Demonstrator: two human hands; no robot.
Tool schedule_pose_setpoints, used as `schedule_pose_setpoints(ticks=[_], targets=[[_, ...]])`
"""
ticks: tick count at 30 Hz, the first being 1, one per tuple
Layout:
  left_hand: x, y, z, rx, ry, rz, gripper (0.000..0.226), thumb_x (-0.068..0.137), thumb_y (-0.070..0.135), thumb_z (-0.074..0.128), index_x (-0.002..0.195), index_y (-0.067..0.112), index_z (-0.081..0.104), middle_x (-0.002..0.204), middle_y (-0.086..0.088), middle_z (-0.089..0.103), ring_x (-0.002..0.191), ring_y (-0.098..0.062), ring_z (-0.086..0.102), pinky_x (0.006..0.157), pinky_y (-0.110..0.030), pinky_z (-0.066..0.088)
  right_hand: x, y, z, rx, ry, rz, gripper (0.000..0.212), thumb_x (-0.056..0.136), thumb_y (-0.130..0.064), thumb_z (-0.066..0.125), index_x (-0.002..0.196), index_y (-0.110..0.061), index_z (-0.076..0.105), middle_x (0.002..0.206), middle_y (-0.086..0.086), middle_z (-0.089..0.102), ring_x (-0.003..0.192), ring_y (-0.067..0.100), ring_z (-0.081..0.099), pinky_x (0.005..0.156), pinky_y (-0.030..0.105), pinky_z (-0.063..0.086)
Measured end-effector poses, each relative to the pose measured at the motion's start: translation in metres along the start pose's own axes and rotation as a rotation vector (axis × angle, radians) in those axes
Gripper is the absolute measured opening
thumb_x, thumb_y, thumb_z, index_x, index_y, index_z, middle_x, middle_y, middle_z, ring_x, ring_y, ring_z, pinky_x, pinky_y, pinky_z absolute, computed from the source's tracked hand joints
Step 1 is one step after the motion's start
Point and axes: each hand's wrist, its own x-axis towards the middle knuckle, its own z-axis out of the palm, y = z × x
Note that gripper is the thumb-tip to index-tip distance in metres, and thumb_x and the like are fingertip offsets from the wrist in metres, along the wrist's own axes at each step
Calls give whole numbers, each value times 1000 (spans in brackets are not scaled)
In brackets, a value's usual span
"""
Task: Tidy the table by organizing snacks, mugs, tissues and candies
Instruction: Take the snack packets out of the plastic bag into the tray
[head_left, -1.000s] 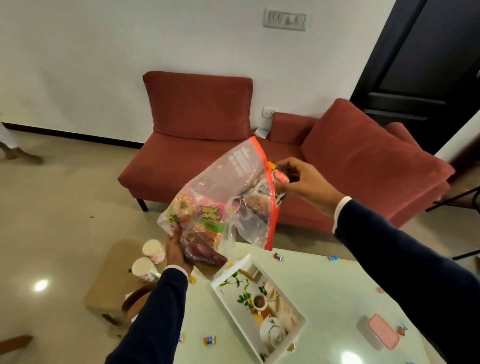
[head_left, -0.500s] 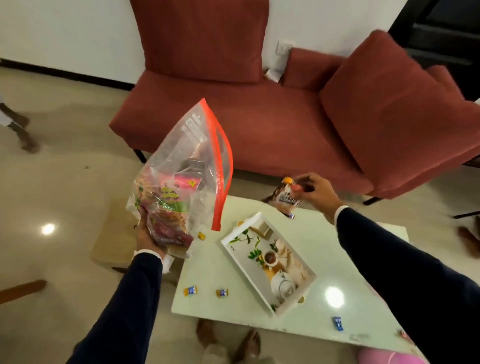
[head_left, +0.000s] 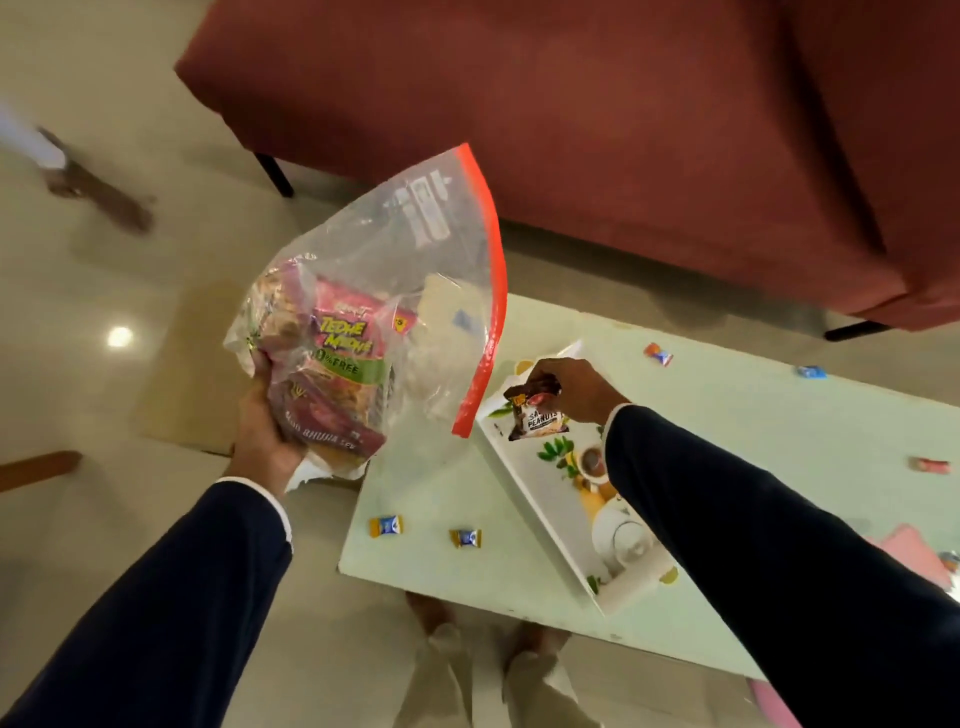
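Note:
My left hand (head_left: 265, 431) grips the bottom of a clear zip bag (head_left: 395, 291) with a red seal strip, held up left of the table. Inside it are several snack packets (head_left: 343, 364). My right hand (head_left: 576, 387) pinches the top of a small salted peanuts packet (head_left: 535, 415), which hangs just over the far end of the white leaf-printed tray (head_left: 550, 514). The tray lies on the pale green table (head_left: 753, 467). Wrapped candies lie loose on the table, two near its front left edge (head_left: 387, 526) (head_left: 466, 538).
More candies (head_left: 657, 355) (head_left: 811, 371) (head_left: 932, 465) lie scattered on the far and right side. A pink object (head_left: 914, 558) sits at the right edge. A red sofa (head_left: 623, 130) stands behind the table. A low stool (head_left: 192, 374) is beside the table's left end.
My right hand has carried the peanuts packet down from the bag's mouth to just above the tray. The view has tilted down. My left hand keeps holding the bag.

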Motion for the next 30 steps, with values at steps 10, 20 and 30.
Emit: schedule_pose_setpoints(ticks=[10, 20, 30], targets=[[27, -43, -27, 22, 52, 12, 71, 91, 61, 56, 148, 19, 53, 142, -10, 63, 131, -32, 59, 108, -56, 44, 59, 1, 37, 33, -60, -103, 23, 80, -5, 78, 100, -11, 70, 105, 13, 70, 98, 28, 65, 90, 38, 53], [27, -50, -18, 19, -2, -9, 61, 97, 62, 42, 133, 21, 68, 134, -9, 69, 120, -30, 66, 97, -51, 48, 50, 3, 18, 222, 165, -20, 42, 86, -13, 75, 127, -10, 61, 129, 11, 55, 109, 20, 57, 92, 32, 52], [13, -68, 41, 112, -43, -20, 69, 101, 55, 44, 151, 9, 46, 150, -24, 51, 138, -43, 50, 117, -62, 34, -106, -51, -98, 769, 496, -315, 17, 101, -12, 54, 107, -15, 69, 84, 4, 66, 68, 15, 57, 61, 22, 47]])
